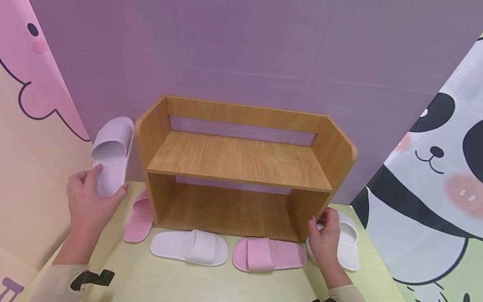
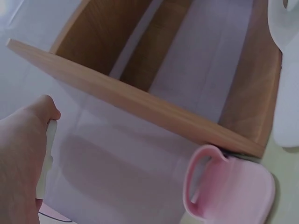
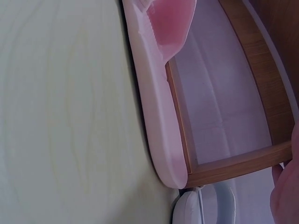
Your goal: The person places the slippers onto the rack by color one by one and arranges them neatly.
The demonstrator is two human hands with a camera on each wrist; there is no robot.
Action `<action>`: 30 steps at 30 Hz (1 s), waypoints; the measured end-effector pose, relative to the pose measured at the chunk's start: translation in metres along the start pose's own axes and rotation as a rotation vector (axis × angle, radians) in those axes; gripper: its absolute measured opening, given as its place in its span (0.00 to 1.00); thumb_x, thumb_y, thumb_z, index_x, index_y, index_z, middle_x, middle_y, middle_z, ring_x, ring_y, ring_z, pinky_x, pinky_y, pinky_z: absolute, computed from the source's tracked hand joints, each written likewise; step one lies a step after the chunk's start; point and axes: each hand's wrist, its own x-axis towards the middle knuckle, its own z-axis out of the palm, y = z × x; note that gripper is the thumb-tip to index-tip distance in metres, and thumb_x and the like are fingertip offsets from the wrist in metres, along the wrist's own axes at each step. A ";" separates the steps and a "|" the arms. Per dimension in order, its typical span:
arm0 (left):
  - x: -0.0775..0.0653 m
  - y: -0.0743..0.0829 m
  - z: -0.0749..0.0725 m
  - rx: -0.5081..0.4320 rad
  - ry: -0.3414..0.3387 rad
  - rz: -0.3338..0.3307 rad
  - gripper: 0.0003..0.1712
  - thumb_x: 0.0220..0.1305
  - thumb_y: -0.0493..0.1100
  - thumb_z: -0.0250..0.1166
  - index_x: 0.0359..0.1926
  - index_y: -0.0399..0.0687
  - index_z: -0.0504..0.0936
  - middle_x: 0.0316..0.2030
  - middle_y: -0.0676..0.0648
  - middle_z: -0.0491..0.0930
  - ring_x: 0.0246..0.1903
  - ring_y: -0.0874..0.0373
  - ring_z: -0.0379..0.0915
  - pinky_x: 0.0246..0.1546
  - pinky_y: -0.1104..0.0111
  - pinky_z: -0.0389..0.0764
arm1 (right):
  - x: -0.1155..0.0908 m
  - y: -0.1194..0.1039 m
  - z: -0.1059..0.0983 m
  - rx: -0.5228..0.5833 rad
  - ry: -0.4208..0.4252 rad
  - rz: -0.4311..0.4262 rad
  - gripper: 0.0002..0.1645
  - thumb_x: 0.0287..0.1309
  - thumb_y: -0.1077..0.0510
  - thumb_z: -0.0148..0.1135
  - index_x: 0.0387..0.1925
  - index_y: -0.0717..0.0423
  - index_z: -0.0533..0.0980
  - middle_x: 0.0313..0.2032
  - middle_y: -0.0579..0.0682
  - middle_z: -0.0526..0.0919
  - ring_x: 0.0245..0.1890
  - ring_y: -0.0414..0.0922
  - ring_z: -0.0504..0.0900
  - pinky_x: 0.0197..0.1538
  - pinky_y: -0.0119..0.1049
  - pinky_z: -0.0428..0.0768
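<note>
To the left of a two-tier wooden shelf (image 1: 241, 157), my left hand (image 1: 90, 197) grips a pale slipper (image 1: 113, 167) by its heel end, thumb on one edge and fingers on the other. The slipper is raised with its toe upward; in the left wrist view only its thin edge (image 2: 46, 163) shows. My right hand (image 1: 326, 235) pinches the front edge of the shelf's right side panel, with the thumb toward the inside. Partly hidden behind that hand, a white slipper (image 1: 349, 245) lies beside the shelf. The right wrist view catches only part of the hand.
Along the shelf's front lie a white slipper (image 1: 186, 247) and a pink slipper (image 1: 279, 253). Another pink slipper (image 1: 137, 224) rests against the left side panel. A purple backdrop (image 1: 249, 50) stands behind, and a panda-print panel (image 1: 434, 188) on the right.
</note>
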 end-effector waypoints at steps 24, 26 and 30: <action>0.011 0.057 -0.021 -0.112 0.037 -0.022 0.47 0.59 0.49 0.80 0.78 0.44 0.76 0.65 0.29 0.66 0.66 0.36 0.65 0.60 0.35 0.74 | -0.002 0.002 0.002 0.024 0.005 -0.008 0.15 0.70 0.74 0.60 0.56 0.71 0.72 0.47 0.59 0.78 0.42 0.36 0.77 0.47 0.21 0.75; 0.011 0.061 -0.024 -0.114 0.023 -0.035 0.48 0.60 0.49 0.80 0.79 0.45 0.74 0.66 0.30 0.65 0.67 0.36 0.65 0.61 0.34 0.75 | -0.002 0.002 0.002 0.024 0.004 -0.008 0.15 0.70 0.74 0.60 0.55 0.71 0.71 0.47 0.59 0.78 0.42 0.36 0.77 0.47 0.20 0.75; 0.013 0.068 -0.027 -0.123 0.027 -0.021 0.48 0.60 0.50 0.80 0.79 0.47 0.74 0.67 0.30 0.65 0.68 0.38 0.64 0.61 0.33 0.75 | -0.002 0.003 0.002 0.030 0.005 -0.015 0.15 0.70 0.74 0.60 0.55 0.72 0.71 0.47 0.60 0.78 0.41 0.36 0.78 0.47 0.21 0.75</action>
